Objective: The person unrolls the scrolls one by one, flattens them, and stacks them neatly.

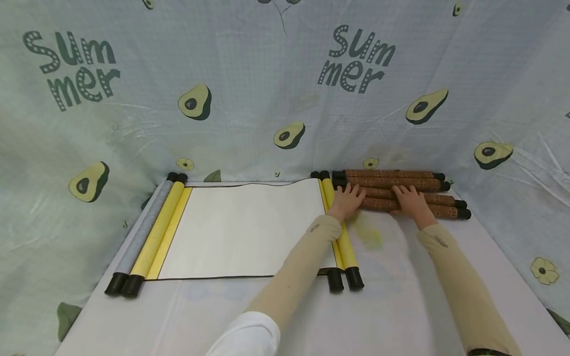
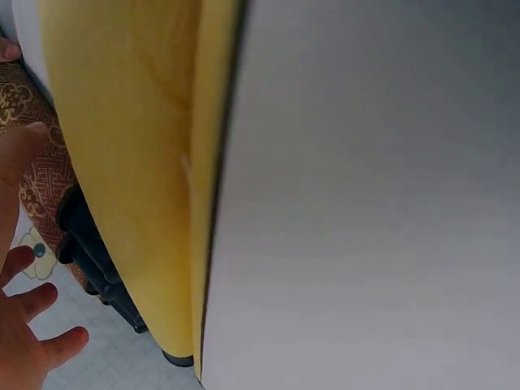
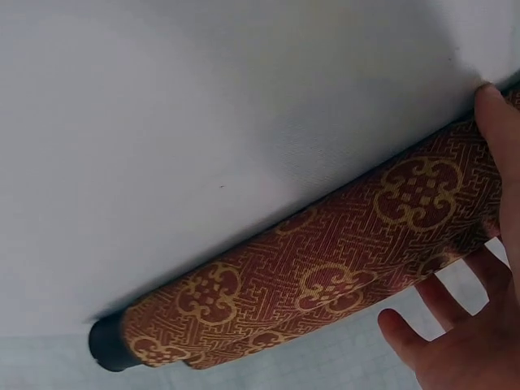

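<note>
Several rolled brown scrolls [image 1: 392,184] with gold brocade patterns and black end caps lie side by side at the back right of the table. My left hand [image 1: 347,201] rests over their left part, fingers spread; in the left wrist view its thumb overlaps the brocade [image 2: 50,175]. Farther right, my right hand [image 1: 410,203] spans the front scrolls with loose fingers. In the right wrist view, the right thumb [image 3: 497,122] lies at the near edge of a scroll [image 3: 325,244], and the other fingers are spread along its far side.
Left of the scrolls lies a partly unrolled white scroll sheet [image 1: 249,227] with yellow borders. A yellow roll [image 1: 343,232] lies along its right side; another yellow roll [image 1: 156,232] and a grey roll [image 1: 144,225] flank its left. An avocado-print cloth [image 1: 240,64] hangs behind the table.
</note>
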`<action>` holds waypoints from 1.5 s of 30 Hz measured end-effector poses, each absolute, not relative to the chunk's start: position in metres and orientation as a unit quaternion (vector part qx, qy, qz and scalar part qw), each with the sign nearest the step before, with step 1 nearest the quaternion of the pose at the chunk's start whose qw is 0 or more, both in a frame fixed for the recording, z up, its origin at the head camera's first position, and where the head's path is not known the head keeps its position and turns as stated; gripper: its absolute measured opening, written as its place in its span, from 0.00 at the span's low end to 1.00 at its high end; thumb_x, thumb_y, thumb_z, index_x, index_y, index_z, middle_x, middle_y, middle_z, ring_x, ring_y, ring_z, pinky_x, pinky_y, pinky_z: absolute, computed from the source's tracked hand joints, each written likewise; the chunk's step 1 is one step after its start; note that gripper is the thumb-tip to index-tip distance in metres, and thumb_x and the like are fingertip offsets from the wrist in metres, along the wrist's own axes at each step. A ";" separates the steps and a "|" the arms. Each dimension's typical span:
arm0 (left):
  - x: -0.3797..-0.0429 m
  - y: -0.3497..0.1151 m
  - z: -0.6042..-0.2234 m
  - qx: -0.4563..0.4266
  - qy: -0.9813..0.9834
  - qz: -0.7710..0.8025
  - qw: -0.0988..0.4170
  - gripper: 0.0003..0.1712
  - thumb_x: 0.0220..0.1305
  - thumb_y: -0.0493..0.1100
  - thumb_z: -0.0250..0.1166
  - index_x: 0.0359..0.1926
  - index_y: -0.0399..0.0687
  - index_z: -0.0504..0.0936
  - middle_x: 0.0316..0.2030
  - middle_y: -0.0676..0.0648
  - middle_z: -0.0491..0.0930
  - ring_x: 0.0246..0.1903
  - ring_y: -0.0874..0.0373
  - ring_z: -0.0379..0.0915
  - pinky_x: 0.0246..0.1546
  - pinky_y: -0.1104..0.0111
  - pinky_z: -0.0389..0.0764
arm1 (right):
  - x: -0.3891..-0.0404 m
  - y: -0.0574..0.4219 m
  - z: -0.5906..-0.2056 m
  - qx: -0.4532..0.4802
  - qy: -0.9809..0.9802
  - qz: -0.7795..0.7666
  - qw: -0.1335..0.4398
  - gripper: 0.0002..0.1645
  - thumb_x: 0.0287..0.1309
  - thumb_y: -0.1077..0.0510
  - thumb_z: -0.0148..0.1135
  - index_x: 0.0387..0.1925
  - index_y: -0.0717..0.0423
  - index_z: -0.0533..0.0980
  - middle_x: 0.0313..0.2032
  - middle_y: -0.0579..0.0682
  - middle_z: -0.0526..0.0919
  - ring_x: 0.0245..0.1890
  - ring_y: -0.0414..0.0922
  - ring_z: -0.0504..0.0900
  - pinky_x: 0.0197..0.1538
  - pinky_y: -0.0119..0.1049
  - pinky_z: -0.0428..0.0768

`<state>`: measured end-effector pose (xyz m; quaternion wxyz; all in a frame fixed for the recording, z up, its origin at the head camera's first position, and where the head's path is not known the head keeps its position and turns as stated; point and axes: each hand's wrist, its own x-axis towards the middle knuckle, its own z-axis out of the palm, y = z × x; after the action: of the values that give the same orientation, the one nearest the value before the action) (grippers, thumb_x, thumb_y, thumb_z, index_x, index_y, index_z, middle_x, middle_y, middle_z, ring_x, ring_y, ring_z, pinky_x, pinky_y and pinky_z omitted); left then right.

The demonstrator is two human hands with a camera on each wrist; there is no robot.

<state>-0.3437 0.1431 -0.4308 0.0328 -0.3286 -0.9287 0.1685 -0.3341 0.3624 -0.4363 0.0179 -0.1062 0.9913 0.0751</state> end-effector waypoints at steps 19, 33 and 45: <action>-0.327 0.159 -0.431 -0.385 -0.895 0.225 0.018 0.39 0.61 0.59 0.51 0.68 0.65 0.43 0.66 0.54 0.53 0.65 0.56 0.52 0.63 0.54 0.56 | -0.275 0.366 -0.436 -0.147 0.988 0.027 0.036 0.50 0.37 0.35 0.66 0.54 0.67 0.66 0.47 0.63 0.66 0.37 0.63 0.66 0.26 0.53 0.72; -0.317 0.158 -0.425 -0.419 -0.852 0.302 0.086 0.36 0.60 0.58 0.53 0.66 0.63 0.48 0.63 0.55 0.53 0.62 0.57 0.53 0.62 0.56 0.59 | -0.245 0.371 -0.431 -0.199 0.976 0.080 0.033 0.51 0.34 0.48 0.71 0.58 0.69 0.59 0.48 0.65 0.68 0.32 0.59 0.69 0.21 0.42 0.70; -0.315 0.158 -0.420 -0.435 -0.849 0.279 0.112 0.33 0.63 0.53 0.52 0.66 0.65 0.50 0.63 0.58 0.57 0.63 0.57 0.53 0.62 0.52 0.57 | -0.235 0.369 -0.436 -0.168 0.983 0.065 0.029 0.56 0.29 0.41 0.69 0.56 0.67 0.56 0.42 0.63 0.68 0.24 0.51 0.66 0.20 0.39 0.65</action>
<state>-0.3146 0.1580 -0.4201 0.1122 -0.4351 -0.8487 0.2791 -0.2345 0.3688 -0.4357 0.0293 -0.1681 0.9832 0.0646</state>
